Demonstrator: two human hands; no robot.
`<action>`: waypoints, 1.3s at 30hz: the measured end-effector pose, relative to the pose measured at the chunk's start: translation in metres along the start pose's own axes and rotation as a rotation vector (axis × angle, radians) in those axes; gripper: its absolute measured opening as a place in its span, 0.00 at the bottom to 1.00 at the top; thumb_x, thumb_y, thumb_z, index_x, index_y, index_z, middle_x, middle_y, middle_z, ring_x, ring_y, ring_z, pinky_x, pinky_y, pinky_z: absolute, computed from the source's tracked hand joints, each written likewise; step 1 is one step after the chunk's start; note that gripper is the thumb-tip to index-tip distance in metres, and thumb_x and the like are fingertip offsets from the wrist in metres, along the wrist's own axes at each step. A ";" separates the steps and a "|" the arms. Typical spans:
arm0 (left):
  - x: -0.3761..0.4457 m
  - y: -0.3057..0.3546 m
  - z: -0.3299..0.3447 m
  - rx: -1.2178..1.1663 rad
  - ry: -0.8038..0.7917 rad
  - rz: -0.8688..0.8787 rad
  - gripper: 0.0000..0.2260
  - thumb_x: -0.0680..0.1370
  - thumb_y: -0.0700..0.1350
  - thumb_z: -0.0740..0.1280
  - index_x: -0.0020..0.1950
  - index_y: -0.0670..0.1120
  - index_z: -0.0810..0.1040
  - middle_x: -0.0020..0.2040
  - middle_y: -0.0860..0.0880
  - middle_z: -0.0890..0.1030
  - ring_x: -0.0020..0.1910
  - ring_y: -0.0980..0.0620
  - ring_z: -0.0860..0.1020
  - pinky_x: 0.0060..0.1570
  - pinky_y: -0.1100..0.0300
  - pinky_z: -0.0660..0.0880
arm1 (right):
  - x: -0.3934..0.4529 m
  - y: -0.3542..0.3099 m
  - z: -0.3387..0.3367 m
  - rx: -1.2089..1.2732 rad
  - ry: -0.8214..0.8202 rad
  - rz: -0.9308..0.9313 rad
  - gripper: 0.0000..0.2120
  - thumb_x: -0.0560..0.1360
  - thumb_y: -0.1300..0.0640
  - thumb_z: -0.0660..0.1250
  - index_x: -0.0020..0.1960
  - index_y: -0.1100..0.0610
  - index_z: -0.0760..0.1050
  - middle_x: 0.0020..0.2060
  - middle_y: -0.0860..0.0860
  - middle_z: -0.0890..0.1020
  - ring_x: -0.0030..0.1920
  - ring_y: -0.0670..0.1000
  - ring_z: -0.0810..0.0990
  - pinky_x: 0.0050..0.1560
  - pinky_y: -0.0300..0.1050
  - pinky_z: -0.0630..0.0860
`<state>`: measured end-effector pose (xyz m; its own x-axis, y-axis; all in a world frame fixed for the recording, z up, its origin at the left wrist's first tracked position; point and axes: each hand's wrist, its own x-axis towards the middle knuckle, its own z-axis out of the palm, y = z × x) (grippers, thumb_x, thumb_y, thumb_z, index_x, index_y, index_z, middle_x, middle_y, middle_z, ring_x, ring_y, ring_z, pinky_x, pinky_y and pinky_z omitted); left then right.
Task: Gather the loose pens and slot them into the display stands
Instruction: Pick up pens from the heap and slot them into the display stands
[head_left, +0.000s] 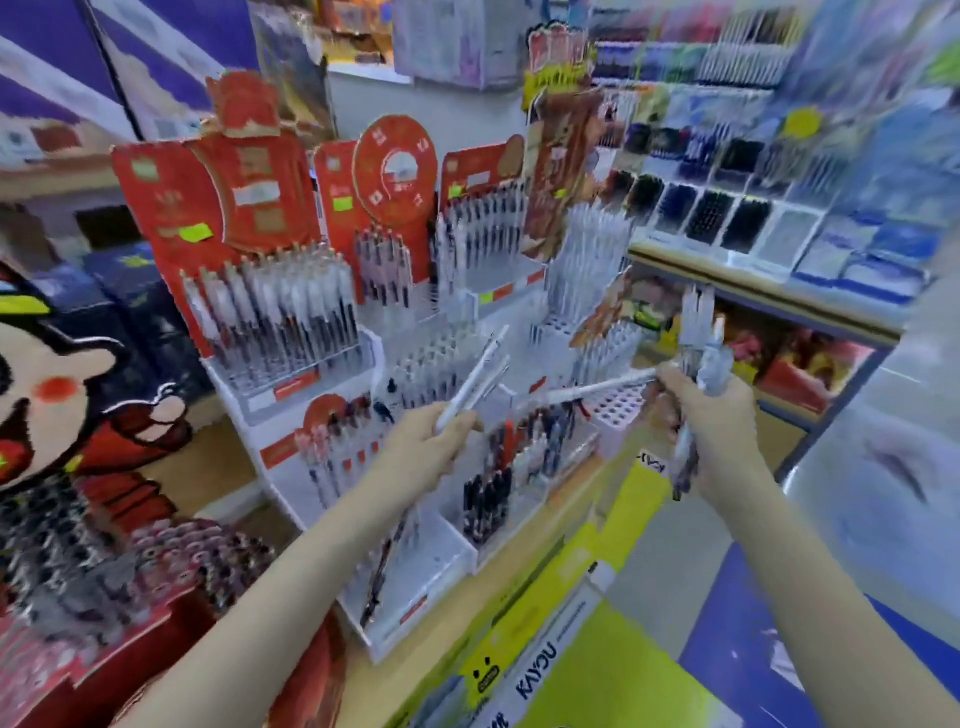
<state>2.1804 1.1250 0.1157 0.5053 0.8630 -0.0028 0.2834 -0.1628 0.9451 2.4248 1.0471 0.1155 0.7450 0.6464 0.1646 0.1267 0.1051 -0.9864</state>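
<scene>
Our left hand (434, 447) pinches two white pens (478, 376); our right hand (711, 415) grips a pen bundle (698, 364) (blurred) above the display stands (415, 566).

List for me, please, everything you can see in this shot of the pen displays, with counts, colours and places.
white pens: two, white, in the left grip, pointing up and right.
pen bundle: several, pale and clear, count blurred, upright in the right grip; one long white pen juts left from it.
display stands: several tiers, white and clear with red header cards, centre, mostly full of pens.
empty-slot rack: one, white, between the hands.
shelf of pen boxes: one, dark and blue stock, upper right.
cartoon figure: one, red and black, far left.
yellow-green box: one, bottom centre.
left hand: grips white pens.
right hand: grips bundle.
</scene>
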 end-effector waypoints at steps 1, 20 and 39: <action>0.016 0.001 0.009 0.018 0.025 -0.009 0.11 0.81 0.47 0.58 0.46 0.43 0.77 0.28 0.52 0.66 0.18 0.61 0.64 0.20 0.68 0.61 | 0.020 0.006 -0.007 -0.102 0.065 -0.049 0.14 0.75 0.56 0.68 0.35 0.58 0.68 0.24 0.54 0.69 0.22 0.47 0.68 0.27 0.41 0.64; 0.167 0.008 0.168 -0.172 0.586 -0.413 0.12 0.82 0.45 0.57 0.44 0.45 0.76 0.28 0.50 0.63 0.18 0.59 0.59 0.18 0.68 0.56 | 0.265 0.136 -0.006 -0.865 -0.775 -0.504 0.22 0.79 0.51 0.61 0.66 0.65 0.67 0.30 0.56 0.75 0.30 0.56 0.73 0.32 0.50 0.70; 0.169 0.005 0.187 -0.170 0.640 -0.408 0.13 0.82 0.48 0.57 0.49 0.43 0.78 0.29 0.51 0.66 0.18 0.60 0.62 0.19 0.70 0.59 | 0.244 0.167 0.016 -0.943 -0.907 -0.441 0.16 0.80 0.52 0.60 0.60 0.63 0.68 0.27 0.47 0.66 0.25 0.46 0.64 0.24 0.40 0.57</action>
<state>2.4196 1.1802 0.0586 -0.1962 0.9554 -0.2209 0.1905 0.2581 0.9471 2.6171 1.2339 -0.0091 -0.1095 0.9931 0.0411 0.9007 0.1166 -0.4184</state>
